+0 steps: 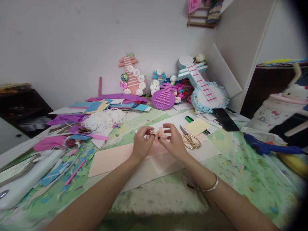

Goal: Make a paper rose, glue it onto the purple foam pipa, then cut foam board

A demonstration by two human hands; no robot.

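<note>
Between my two hands is a small, ruffled piece of pale peach paper (pixel 158 137), pinched at both sides and shaped somewhat like a flower. My left hand (pixel 141 141) grips its left edge between thumb and fingers. From the other side, the thumb and fingers of my right hand (pixel 173 141) hold it too. Below lies a sheet of peach paper (pixel 108 158) on white paper (pixel 139 181). Gold-handled scissors (pixel 192 141) rest just right of my right hand, beside a pale yellow paper square (pixel 196 126).
Decorated lute-shaped crafts (pixel 163 96) lean along the back wall. White string (pixel 104 120) and coloured paper scraps cover the left side. A black phone (pixel 225 119), a blue glue gun (pixel 267 144) and a large cup (pixel 276 109) stand or lie at right.
</note>
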